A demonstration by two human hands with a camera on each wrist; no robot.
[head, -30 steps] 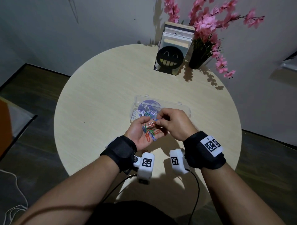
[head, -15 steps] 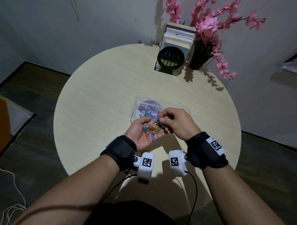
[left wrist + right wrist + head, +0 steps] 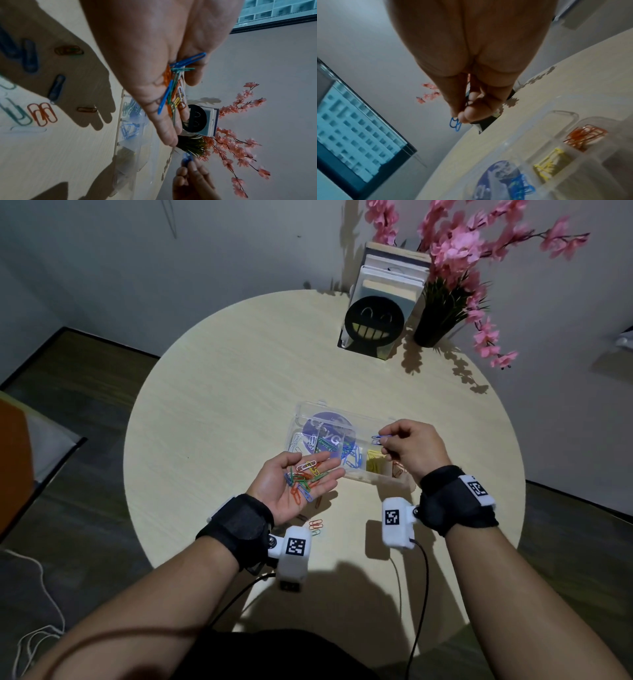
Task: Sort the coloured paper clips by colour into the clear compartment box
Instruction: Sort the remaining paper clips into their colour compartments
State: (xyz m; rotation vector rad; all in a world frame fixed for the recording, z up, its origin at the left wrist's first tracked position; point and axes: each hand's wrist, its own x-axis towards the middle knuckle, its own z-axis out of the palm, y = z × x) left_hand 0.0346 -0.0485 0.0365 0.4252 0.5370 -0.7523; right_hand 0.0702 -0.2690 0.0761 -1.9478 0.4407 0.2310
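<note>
The round table [image 3: 212,412] took up most of the room, with a book holder [image 3: 373,326] and a vase of pink flowers [image 3: 442,313] at the far edge. The clear box [image 3: 308,419] sat mid-table, lid open, clips already split up: white, green, blue, yellow, orange compartments. The left hand [image 3: 294,487] was palm-up beside the box, fingers spread flat, carrying a mixed pile of clips [image 3: 305,477]. The right hand [image 3: 411,450] hung over the box, thumb and fingertip pinching blue clips [image 3: 378,438]. A few loose clips [image 3: 315,525] lay on the table near the left wrist.
</note>
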